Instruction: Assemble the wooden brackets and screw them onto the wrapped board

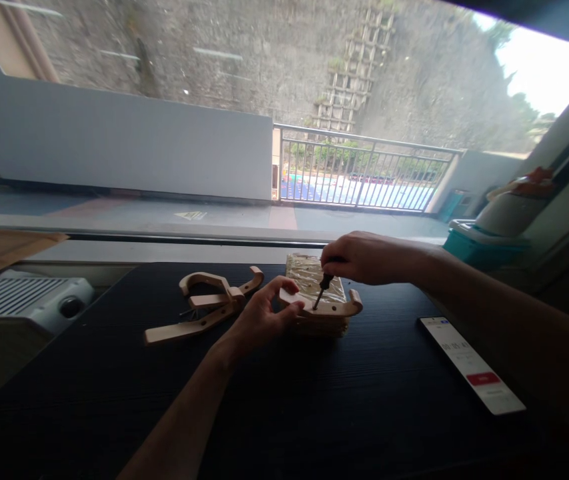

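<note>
My right hand [350,257] grips the dark handle of a screwdriver [323,287], tilted with its tip down at a hole in a pale wooden hook [334,309]. With thumb and fingers, my left hand [269,308] pinches the straight end of that hook. It lies across a plastic-wrapped block [309,270], whose layered side shows below. Left of my left hand, more curved wooden pieces [214,300] with holes lie overlapping on the dark table. Whether a screw sits under the screwdriver tip is too small to tell.
The black table [264,413] has a phone [472,363] showing a timer at the right. A grey slatted appliance [29,300] stands beyond the left edge, and a teal bin [484,243] stands at the back right. A large window is behind.
</note>
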The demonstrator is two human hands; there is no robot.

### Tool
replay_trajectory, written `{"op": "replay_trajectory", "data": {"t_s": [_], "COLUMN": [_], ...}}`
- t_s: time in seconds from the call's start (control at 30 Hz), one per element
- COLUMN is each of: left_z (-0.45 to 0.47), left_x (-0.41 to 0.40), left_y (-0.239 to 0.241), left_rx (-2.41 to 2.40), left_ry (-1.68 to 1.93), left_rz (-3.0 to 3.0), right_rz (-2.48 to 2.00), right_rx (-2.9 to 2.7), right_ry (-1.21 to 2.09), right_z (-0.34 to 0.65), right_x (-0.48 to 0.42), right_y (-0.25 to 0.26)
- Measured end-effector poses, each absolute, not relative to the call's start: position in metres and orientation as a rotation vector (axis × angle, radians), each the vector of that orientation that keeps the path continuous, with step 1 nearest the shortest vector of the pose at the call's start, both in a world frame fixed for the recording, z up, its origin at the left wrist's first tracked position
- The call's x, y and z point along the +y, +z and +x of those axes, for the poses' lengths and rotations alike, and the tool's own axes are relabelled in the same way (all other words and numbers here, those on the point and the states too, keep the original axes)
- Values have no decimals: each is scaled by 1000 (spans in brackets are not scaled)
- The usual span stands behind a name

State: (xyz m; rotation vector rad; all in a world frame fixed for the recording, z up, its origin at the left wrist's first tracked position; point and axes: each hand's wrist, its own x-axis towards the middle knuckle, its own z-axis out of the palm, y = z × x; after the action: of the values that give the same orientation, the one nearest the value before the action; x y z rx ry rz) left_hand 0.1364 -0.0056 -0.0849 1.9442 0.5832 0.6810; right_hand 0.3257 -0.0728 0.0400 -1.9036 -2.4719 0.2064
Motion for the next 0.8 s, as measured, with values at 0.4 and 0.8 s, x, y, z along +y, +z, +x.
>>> {"op": "replay_trajectory", "data": {"t_s": [0.4, 0.8], "left_z": [135, 136], "left_x": [-7, -5], "left_y": [-83, -84], "left_rx": [609, 619], "left_ry": [682, 670], "left_rz": [1944, 1944], "right_rz": [-1867, -1949], "right_rx": [-2516, -2436], "right_ry": [283, 133], "right_z": [328, 321], "right_x": [-75, -76], "right_y": [49, 40]}}
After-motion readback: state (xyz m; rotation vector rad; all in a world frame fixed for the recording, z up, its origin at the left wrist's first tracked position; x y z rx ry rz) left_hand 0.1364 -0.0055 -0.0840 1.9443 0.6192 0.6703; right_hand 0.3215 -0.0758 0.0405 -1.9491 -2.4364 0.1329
